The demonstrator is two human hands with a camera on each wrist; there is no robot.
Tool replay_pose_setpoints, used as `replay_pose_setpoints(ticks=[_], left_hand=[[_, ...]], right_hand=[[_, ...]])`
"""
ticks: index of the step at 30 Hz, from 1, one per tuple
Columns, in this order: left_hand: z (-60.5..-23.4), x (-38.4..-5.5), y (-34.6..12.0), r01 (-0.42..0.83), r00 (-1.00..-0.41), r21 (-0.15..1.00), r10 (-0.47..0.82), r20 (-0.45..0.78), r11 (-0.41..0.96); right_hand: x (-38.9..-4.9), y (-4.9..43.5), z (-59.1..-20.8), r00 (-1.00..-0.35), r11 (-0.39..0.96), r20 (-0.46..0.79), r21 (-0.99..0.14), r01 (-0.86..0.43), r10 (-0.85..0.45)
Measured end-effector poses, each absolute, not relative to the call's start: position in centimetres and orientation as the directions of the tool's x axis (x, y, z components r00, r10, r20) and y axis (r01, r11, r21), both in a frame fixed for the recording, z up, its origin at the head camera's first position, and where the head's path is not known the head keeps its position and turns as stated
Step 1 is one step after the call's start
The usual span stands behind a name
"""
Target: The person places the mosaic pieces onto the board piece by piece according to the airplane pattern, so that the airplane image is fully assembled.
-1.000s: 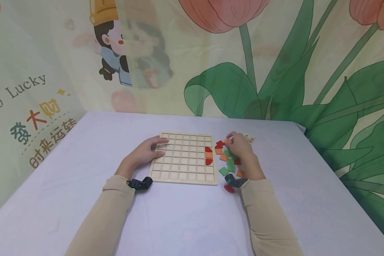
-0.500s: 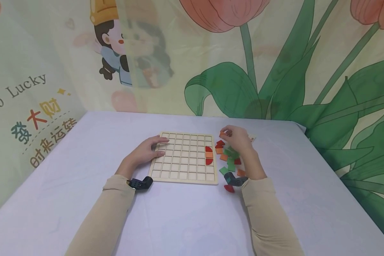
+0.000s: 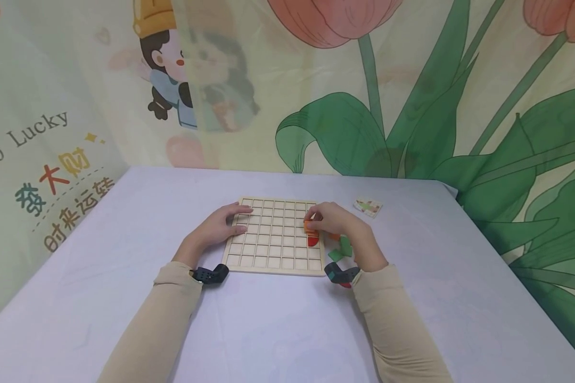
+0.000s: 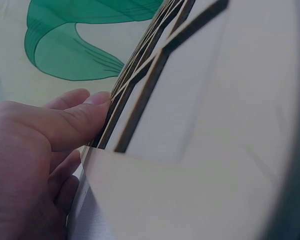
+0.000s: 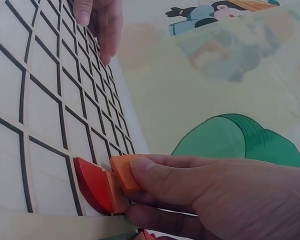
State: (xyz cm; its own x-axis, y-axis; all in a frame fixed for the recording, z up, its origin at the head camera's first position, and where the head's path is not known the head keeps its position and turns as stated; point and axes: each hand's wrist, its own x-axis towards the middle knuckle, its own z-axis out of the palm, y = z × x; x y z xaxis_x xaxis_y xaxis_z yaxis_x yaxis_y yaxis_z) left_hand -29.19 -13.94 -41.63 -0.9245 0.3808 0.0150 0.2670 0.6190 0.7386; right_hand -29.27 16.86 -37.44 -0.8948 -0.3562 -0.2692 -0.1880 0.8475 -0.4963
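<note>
A wooden grid board [image 3: 275, 247] lies on the table. My left hand [image 3: 215, 229] rests on its left edge, thumb and forefinger spread apart; in the left wrist view the thumb touches the grid's rim. Over the board's right side, my right hand [image 3: 337, 223] pinches an orange square tile [image 5: 122, 172] between thumb and fingers. Right beside that tile, a red rounded piece [image 5: 92, 185] and another orange tile [image 5: 116, 195] sit in the grid. The right hand hides the upper red piece in the head view.
Loose green tiles [image 3: 346, 246] and an orange one [image 3: 334, 236] lie right of the board, partly under my right hand. A red piece [image 3: 345, 285] shows by the right wrist camera. A small patterned card [image 3: 368, 207] lies at the back right.
My right hand has picked up the orange tile from the loose pieces and carried it left and toward me, over the board's right side. The left hand stays put.
</note>
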Motion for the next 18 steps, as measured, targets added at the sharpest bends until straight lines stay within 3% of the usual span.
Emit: replay_pose_setpoints(ticks=[18], left_hand=[[-41.58, -29.18, -13.95, 0.272, -0.924, 0.739, 0.382, 0.020, 0.617]], right_hand=[[-29.03, 16.58, -37.66, -0.879, 0.832, -0.266, -0.509, -0.220, -0.395]])
